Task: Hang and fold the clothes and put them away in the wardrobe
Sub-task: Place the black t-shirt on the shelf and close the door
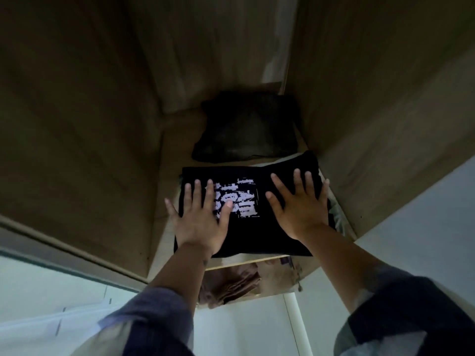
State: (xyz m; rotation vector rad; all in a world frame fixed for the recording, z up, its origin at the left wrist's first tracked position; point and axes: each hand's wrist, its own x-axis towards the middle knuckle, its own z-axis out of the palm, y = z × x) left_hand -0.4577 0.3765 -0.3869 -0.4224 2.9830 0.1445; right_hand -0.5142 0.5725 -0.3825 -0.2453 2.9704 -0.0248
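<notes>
Sleeves: your two forearms come up from the bottom edge, each in a rolled blue-grey sleeve [164,312], and reach forward and down into the wardrobe.
Left hand: your left hand [203,217] lies palm down on the left half of the folded black T-shirt [262,235], wrist straight; the fingers are straight and spread apart, the little finger over the shirt's left edge, the thumb and forefinger on the white print [235,199].
Right hand: your right hand [300,204] lies palm down on the right half of the same shirt, fingers straight and fanned apart, tips toward the shirt's far right corner. Neither hand curls round the cloth; both rest flat on top.
Black T-shirt: it sits folded at the front of the wooden shelf [169,160], print up, its near edge just at the shelf's front lip. A pale garment [339,214] shows from beneath it on the right.
Behind it: a second folded dark garment [246,127] lies farther back on the shelf, just beyond the black shirt, near the right wall.
Below: under the shelf's front edge you can see folded brown cloth [228,286] in the compartment beneath.
Wardrobe walls: wood-grain panels [77,124] close in on the left, back and right.
</notes>
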